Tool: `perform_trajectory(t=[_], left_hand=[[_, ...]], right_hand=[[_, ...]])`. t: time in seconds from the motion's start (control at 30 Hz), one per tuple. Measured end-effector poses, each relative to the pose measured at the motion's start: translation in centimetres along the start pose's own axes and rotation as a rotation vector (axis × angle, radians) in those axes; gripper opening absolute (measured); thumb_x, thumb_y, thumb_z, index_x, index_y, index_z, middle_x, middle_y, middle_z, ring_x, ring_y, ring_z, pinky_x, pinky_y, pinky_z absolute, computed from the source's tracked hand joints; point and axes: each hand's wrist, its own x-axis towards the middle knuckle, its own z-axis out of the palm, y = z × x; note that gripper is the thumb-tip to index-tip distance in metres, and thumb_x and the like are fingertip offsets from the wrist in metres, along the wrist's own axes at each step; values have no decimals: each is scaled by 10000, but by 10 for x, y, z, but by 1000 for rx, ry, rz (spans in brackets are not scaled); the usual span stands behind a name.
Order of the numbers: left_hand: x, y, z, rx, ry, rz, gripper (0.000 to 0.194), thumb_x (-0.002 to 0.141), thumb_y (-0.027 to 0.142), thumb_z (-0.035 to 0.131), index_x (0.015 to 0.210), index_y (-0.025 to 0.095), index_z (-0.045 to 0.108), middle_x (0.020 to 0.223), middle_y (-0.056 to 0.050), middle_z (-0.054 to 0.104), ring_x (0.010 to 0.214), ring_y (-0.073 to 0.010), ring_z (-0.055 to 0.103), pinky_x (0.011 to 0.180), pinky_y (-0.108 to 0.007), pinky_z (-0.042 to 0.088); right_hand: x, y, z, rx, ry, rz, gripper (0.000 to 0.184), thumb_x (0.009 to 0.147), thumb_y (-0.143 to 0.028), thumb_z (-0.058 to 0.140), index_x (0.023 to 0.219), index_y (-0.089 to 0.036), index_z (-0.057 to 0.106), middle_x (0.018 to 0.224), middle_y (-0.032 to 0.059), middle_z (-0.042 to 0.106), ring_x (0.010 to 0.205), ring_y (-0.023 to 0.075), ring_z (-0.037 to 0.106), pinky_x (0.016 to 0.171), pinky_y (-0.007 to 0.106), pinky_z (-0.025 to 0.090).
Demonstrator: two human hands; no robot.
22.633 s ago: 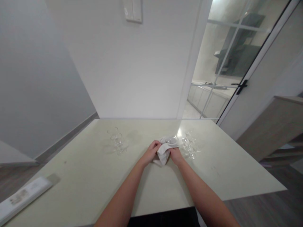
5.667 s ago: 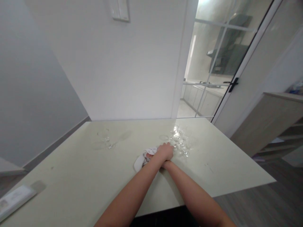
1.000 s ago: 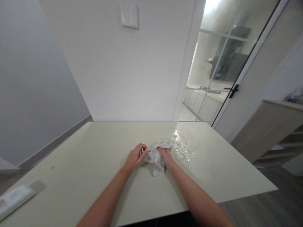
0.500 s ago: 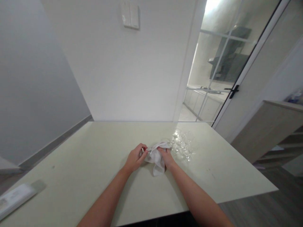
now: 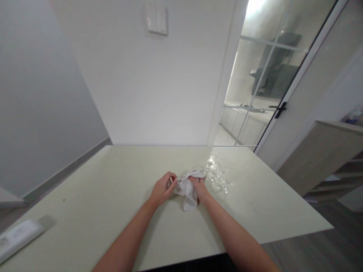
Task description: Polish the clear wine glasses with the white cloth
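Observation:
A white cloth (image 5: 188,190) is bunched between my hands above the table, one corner hanging down. My right hand (image 5: 199,187) is closed on the cloth, its thumb on top and the other fingers mostly hidden. My left hand (image 5: 163,189) is closed at the cloth's left side, thumb and fingers around a clear glass (image 5: 169,183). Only a small part of that glass shows; the rest is behind the fingers and cloth. Just right of the cloth, several clear stemmed glasses (image 5: 218,174) stand close together.
The pale table (image 5: 93,204) meets a white wall at the back. A white power strip (image 5: 19,238) lies at the table's left edge. Beyond the right side are a glazed door (image 5: 252,87) and a wooden shelf unit (image 5: 320,158).

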Motion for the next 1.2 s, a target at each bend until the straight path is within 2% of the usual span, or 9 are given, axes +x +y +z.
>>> perform_trajectory(t=[0.23,0.53,0.67,0.77,1.0,1.2], left_hand=[[0,1,0,19,-6,-15,236,921,399,427,985,197,531,828,-5,597,687,-130,538,623,-242,403],[0,3,-1,13,5,-15,238,910,399,436,967,192,539,822,-6,604,686,-132,542,616,-239,400],[0,3,-1,11,11,-10,235,908,393,440,968,190,544,830,-8,606,689,-129,541,615,-236,399],[0,2,0,10,5,-13,239,912,400,437,966,193,543,813,-2,599,678,-128,537,623,-238,402],[2,-1,-1,-19,59,-36,238,921,381,412,944,192,555,805,2,612,676,-131,541,661,-249,411],[3,-1,-2,-60,51,-77,282,938,406,363,939,195,550,776,-1,605,700,-147,561,679,-258,421]], right_hand=[[0,0,-1,-35,-2,-11,468,661,-440,722,1058,-242,574,1059,38,650,998,228,615,933,394,470],[0,-1,-1,-37,4,-13,496,656,-439,722,1080,-226,575,1073,62,657,1002,232,619,935,383,471],[-1,-2,0,-41,29,15,480,645,-431,728,1061,-237,587,1058,51,668,993,231,626,918,378,483],[-2,-3,0,-70,27,-14,445,641,-418,737,1024,-230,610,1020,50,683,960,232,633,897,376,491],[-7,-10,-6,-327,-268,-288,300,629,-331,761,892,-211,681,943,40,714,915,232,642,896,382,480],[-8,-15,-5,-353,-270,-316,261,602,-289,770,838,-217,684,892,31,715,870,227,639,875,389,483]])
